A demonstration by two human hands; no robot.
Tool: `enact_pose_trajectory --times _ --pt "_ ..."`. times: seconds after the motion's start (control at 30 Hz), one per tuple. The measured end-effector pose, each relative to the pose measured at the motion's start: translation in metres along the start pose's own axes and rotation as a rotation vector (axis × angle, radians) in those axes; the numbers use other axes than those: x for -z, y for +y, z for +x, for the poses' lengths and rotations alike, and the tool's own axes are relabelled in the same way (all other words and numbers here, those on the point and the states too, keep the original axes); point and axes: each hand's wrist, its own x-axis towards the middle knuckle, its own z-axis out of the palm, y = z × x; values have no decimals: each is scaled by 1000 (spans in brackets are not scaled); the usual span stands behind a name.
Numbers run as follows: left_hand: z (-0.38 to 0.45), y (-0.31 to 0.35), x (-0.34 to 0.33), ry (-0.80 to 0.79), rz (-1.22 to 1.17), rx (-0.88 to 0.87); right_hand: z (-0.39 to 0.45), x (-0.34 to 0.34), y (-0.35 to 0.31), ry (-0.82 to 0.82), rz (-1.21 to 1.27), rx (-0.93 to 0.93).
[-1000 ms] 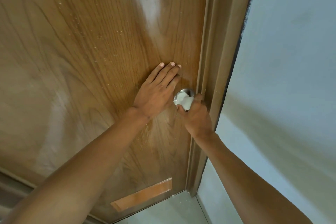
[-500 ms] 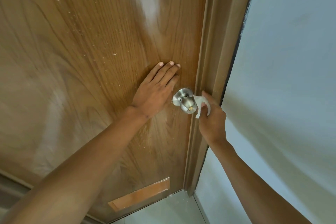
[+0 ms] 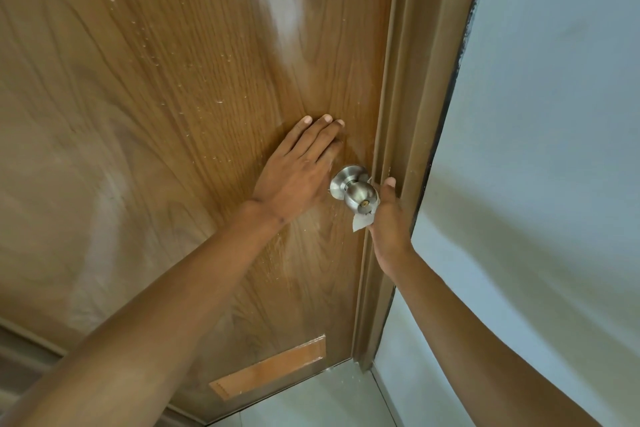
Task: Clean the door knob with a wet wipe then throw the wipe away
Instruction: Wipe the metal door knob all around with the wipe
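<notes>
Wooden door (image 3: pixel 156 114): closed in its frame (image 3: pixel 405 114); left hand (image 3: pixel 294 177) flat on it, fingers straight, holding nothing; risk: door shifts if the bracing eases
Right hand (image 3: pixel 388 218): curled beside the knob, wet wipe pinched inside; frame crowds it on the right
Door knob (image 3: pixel 356 191): steel, rose behind; far side likely missed
Wet wipe (image 3: pixel 360 220): small corner showing under the knob; could slip free; no bin in view
</notes>
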Motion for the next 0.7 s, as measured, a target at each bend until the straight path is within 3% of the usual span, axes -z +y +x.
enact_pose_trajectory --times 0.1,0.27,0.53,0.7 --pt "0 0 0 5 -2 3 -13 -3 19 44 -239 222" --pt "0 -2 0 13 8 -10 -4 -1 27 -22 -521 562" --pt "1 -1 -4 61 -40 0 23 43 39 -356 -1292 1245" --pt "0 -3 -5 49 -33 -12 30 37 39 -283 -1340 1316"
